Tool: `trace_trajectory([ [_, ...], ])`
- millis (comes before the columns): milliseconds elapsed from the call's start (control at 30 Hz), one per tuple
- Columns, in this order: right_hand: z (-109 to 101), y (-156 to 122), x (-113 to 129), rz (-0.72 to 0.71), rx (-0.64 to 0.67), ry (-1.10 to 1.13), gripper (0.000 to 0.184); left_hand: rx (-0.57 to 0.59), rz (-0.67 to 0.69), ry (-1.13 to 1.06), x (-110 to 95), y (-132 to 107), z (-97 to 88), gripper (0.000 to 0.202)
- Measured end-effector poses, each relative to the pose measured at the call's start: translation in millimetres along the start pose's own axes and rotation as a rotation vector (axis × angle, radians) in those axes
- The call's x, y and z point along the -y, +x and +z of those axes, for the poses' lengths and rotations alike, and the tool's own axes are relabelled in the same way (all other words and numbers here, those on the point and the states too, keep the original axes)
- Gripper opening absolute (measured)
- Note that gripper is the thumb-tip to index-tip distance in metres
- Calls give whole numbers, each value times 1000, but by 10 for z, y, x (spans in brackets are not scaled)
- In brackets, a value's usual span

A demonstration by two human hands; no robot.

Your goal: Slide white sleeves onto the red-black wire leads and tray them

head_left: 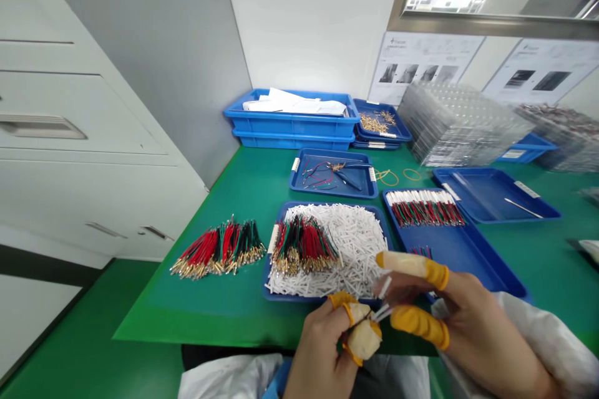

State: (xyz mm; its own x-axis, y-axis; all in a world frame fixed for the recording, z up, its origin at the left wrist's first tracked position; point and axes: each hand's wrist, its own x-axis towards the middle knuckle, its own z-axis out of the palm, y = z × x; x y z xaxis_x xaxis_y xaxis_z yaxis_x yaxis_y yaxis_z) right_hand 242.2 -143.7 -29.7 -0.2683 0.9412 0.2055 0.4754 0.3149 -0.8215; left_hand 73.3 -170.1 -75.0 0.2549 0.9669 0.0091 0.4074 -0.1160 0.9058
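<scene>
The right hand [461,324], in yellow finger cots [418,327], pinches short white tubes [382,312] beside the closed left hand [322,349], above a heaped blue tray [270,262]. White-ended wires [423,212] lie in a farther tray [468,274]; gold-tipped wire bundles [218,250] remain on the green worktop [154,318].

Orange rubber finger cots [420,326] and white smock sleeves [538,340] are worn.

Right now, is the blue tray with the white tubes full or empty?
Full: the blue tray holds short white tubes across nearly its floor, with a wire bundle on top.
</scene>
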Motion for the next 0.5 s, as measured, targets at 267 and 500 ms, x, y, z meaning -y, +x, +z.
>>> trace_trajectory([
  [267,-50,49,4,-130,18,179,14,50,41,-18,23,61,-10,30],
  [500,-91,25,23,-77,-25,219,8,109,70,110,-99,135,-48,20],
])
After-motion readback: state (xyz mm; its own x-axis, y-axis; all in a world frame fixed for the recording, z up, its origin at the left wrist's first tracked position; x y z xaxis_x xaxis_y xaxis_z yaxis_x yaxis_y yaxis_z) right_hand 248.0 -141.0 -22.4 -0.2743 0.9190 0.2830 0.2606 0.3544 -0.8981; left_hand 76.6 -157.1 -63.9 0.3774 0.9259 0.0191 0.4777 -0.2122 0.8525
